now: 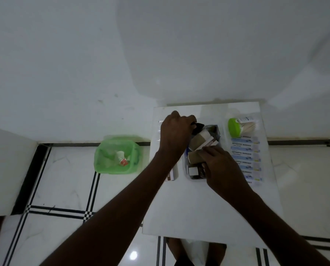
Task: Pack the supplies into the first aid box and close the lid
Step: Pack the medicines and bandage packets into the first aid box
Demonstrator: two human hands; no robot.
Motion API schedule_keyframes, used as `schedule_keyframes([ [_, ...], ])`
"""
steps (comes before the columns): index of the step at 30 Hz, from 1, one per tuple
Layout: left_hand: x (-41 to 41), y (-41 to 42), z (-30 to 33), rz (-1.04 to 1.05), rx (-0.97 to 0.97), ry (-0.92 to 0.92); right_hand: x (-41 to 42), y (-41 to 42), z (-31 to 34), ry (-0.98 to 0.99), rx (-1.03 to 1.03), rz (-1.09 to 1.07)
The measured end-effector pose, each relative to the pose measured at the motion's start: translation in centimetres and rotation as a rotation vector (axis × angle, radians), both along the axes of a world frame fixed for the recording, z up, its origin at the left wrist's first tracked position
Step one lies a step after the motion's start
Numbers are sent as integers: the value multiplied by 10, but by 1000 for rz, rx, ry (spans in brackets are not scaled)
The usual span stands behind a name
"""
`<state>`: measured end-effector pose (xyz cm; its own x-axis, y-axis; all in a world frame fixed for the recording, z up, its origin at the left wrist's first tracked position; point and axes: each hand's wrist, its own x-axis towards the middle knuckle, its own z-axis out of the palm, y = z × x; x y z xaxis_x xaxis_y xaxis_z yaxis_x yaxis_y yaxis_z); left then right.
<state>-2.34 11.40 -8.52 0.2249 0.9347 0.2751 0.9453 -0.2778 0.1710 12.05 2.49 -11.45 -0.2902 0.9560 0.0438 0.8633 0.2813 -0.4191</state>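
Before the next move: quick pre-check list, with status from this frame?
1. Box open to receive items: ok.
2. Left hand grip on dark item: ok, what it is: cannot tell.
3. Right hand steadying cartons in the box: ok.
4. Cartons lying below the rim: not ok, one tilts up.
5. Bandage strips and cotton bud jar packed: not ok, on table.
6. Lid position: cannot tell.

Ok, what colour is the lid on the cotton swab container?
Bright green lid, seen in the head view.
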Motion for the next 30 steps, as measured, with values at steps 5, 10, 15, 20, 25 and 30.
schedule_keyframes([
  [5,-2,6,-10,47,-53,86,2,0,-3,2,-3,10],
  [10,0,12,-18,22,-126,262,3,-2,-5,-12,-18,25],
  [15,-1,13,-14,13,-116,161,9,2,8,58,48,7],
  [20,8,-13,-12,-25,-146,-109,45,32,28,134,220,-296],
  [25,26,-40,-27,-69,-289,0,96,86,-2,-226,-180,-245],
  [30,23,-43,-39,-84,-277,23,105,108,-14,-226,-216,-186],
])
